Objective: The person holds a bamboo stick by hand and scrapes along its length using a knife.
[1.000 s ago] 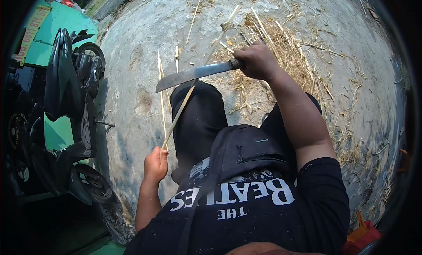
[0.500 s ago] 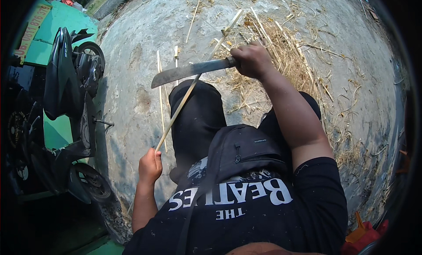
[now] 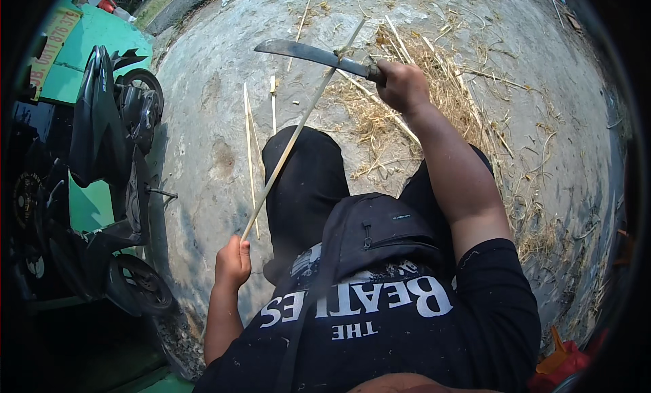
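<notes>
My left hand (image 3: 232, 263) is closed around the lower end of a long, pale stick (image 3: 291, 145), probably bamboo. The stick slants up and away to the right, passing over my left knee. My right hand (image 3: 405, 86) grips the handle of a machete (image 3: 298, 50), its blade pointing left. Near the stick's far end the blade crosses it at a darker, knot-like spot; whether it bites into the stick I cannot tell. Thin pale strips (image 3: 249, 155) lie on the ground beyond my left knee.
A heap of straw-coloured shavings (image 3: 447, 88) with longer strips spreads over the concrete ground (image 3: 203, 122) at the far right. A black motorbike (image 3: 102, 122) stands at the left by green panels. A black bag (image 3: 386, 227) rests on my lap.
The machete has moved away from me along the stick, from its middle toward its far end. My right hand has shifted slightly right; my left hand keeps its hold.
</notes>
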`<state>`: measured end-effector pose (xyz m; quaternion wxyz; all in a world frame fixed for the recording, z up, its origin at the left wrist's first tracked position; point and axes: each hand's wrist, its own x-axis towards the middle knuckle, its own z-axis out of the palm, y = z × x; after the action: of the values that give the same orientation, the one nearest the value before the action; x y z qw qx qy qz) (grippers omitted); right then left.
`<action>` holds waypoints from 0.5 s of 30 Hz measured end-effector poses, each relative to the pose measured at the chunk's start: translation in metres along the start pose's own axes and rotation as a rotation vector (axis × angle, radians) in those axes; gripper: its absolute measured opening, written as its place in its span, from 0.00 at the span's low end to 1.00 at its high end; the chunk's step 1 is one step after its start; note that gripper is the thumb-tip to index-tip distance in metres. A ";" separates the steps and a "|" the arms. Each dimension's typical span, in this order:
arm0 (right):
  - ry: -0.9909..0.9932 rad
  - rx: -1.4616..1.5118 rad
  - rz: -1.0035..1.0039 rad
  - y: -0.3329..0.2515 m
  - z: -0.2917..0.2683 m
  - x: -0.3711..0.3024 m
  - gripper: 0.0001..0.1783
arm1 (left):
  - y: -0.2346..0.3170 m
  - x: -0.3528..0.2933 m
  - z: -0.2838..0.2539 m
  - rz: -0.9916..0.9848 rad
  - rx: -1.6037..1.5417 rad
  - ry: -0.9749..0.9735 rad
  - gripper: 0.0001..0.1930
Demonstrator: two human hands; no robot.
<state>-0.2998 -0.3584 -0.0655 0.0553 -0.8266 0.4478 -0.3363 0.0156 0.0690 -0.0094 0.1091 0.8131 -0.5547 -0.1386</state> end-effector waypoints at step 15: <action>-0.218 0.195 -0.005 -0.025 0.004 -0.008 0.03 | 0.001 0.012 -0.006 0.049 -0.093 -0.026 0.17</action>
<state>-0.2829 -0.3387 -0.0631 0.1830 -0.8500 0.4023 -0.2866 0.0214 0.0577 -0.0044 0.1429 0.7916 -0.5687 -0.1719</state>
